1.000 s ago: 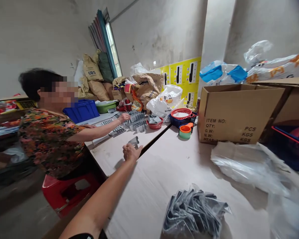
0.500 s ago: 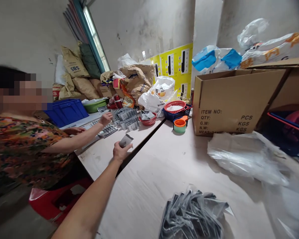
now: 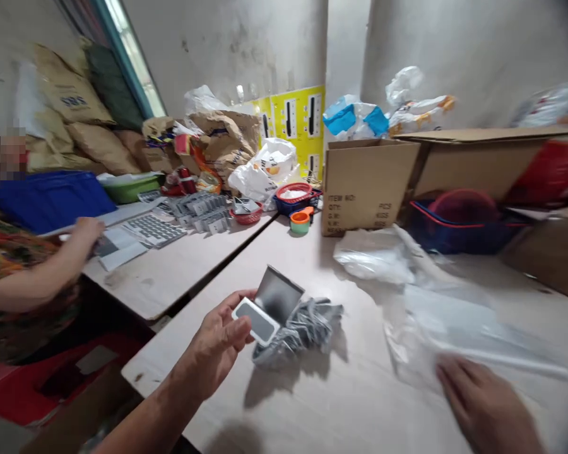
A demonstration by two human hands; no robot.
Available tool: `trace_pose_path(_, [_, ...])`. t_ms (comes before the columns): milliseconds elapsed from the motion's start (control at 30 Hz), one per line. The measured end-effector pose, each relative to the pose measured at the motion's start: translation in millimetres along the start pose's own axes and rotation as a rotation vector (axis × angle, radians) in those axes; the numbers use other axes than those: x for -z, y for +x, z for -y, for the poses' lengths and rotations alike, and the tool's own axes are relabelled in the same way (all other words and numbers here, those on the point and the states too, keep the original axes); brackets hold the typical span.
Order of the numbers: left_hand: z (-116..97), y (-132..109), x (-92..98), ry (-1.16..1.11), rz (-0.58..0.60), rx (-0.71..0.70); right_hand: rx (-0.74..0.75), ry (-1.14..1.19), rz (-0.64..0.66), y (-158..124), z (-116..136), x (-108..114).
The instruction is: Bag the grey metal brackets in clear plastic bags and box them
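My left hand (image 3: 215,343) holds a bent grey metal bracket (image 3: 277,295) up by its edge, with a white-rimmed dark pad (image 3: 256,321) facing me. Just beyond it lies a heap of similar grey brackets in thin plastic (image 3: 298,334). My right hand (image 3: 483,407), blurred and with its fingers apart, is at the lower right on or just above a clear plastic sheet (image 3: 435,321). A co-worker's hand (image 3: 88,230) rests at the left on the neighbouring table (image 3: 142,277), beside rows of metal pieces (image 3: 199,211).
A cardboard box (image 3: 364,186) stands at the back of my table, with a blue basket (image 3: 459,230) to its right. A small orange-and-green roll (image 3: 300,222) sits near the box. A dark gap separates the two tables. Sacks and bags are piled behind.
My left hand has drawn back toward me, with the bracket turned to show its pad. My right hand has come into view over the plastic. The view has swung right.
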State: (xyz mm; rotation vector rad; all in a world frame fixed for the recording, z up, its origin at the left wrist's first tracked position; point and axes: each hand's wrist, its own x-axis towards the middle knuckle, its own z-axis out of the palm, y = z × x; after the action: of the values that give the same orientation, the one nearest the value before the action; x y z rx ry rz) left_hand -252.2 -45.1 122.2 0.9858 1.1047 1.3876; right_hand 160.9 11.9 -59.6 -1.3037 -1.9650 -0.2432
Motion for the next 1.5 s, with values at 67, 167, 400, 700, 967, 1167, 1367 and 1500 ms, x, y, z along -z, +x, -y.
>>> trace_pose_path(67, [23.1,-18.5,-34.1,-0.031,0.079,0.133,0.055,-0.152,0.106,6.8,6.9,12.8])
trace_pose_path(167, [55.2,-39.5,-85.6,-0.084,0.245,0.301,0.061,-0.263,0.193,17.8,25.0,28.5])
trace_pose_path(400, [95.2,-50.5,-156.3,-0.052,0.452,0.571,0.059,-0.31,0.231,23.1,48.5,53.8])
trace_pose_path(700, [103.1,-30.1,-174.6,0.048,0.403,0.664,0.167,-0.262,0.149,24.6,48.8,60.9])
trace_pose_path(967, [102.7,-19.6,-174.0,-0.008,0.278,0.632,0.248,-0.135,0.07,27.3,51.2,64.3])
trace_pose_path(1167, [108.1,-14.7,-174.0,-0.095,0.228,0.58,0.274,-0.049,0.024,26.5,52.5,64.2])
trace_pose_path(1367, [103.9,-14.1,-179.2,-0.197,0.152,0.552,0.288,-0.031,0.021,22.3,52.8,56.0])
trace_pose_path(1500, [103.9,-12.7,-182.3,-0.21,0.147,0.555,0.256,0.026,-0.036,20.5,54.3,52.7])
